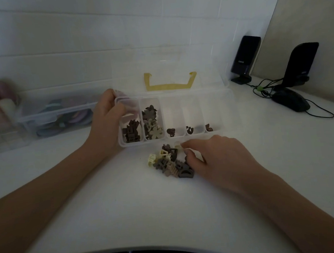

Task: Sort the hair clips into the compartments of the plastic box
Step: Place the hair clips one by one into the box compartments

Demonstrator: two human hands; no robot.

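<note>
A loose pile of hair clips (pixel 169 163) is seen on the white surface (pixel 128 208) just below the centre of the frame, directly in front of the plastic box (pixel 226 110), whose lid is open and leaned back, a yellow handle (pixel 170 84) showing through it. The box is divided into five compartments: the leftmost is filled with dark brown clips (pixel 130 131), the second with flower-shaped clips (pixel 152 123), and a single clip is seen in each of the remaining three.

The left hand (pixel 106 114) is curled round the upper left corner of the box, which is held steady by it. The right hand (pixel 210 159) is set at the right edge of the pile, its fingertips curled in among the clips; whether one is actually pinched cannot be told.

The clips are judged to be light, stiff moulded plastic, smooth and apt to slide or snag on one another. A clip is best taken by its body between thumb and forefinger, not by the sprung tabs, so that it is not opened.
</note>
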